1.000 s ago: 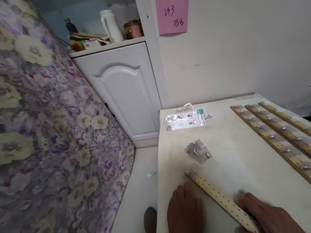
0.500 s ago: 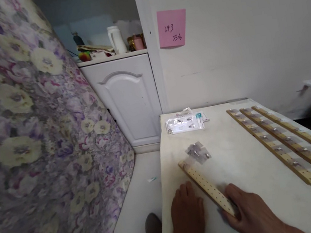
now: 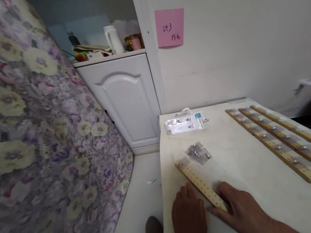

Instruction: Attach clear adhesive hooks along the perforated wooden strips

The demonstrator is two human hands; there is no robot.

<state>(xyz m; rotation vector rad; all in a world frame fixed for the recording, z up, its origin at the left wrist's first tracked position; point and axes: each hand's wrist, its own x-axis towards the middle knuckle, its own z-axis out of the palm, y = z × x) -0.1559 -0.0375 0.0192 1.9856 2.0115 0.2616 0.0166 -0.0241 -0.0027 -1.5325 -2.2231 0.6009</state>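
My right hand (image 3: pixel 243 209) grips a pale wooden strip (image 3: pixel 200 186) with rows of small holes, thumb on one side and fingers on the other. The strip lies slanted on the table, and a small clear plastic piece (image 3: pixel 183 163) sits at its far end. Its near part is mostly hidden under my hand. Just left of the strip, my left hand (image 3: pixel 188 211) rests palm down on the cloth, fingers stretched forward and holding nothing. Beyond both hands is a small pile of clear plastic squares with metal bits (image 3: pixel 198 153).
Three similar wooden strips (image 3: pixel 271 141) carrying clear squares with metal pieces lie along the right of the cloth-covered table (image 3: pixel 219 130). A clear blister pack (image 3: pixel 184 124) lies at the back left. A flowered curtain (image 3: pixel 45 149) hangs left; a white cabinet (image 3: pixel 126 105) stands behind.
My right hand has moved a little left along with the wooden strip, whose far end is slightly further left. My left hand has barely moved.
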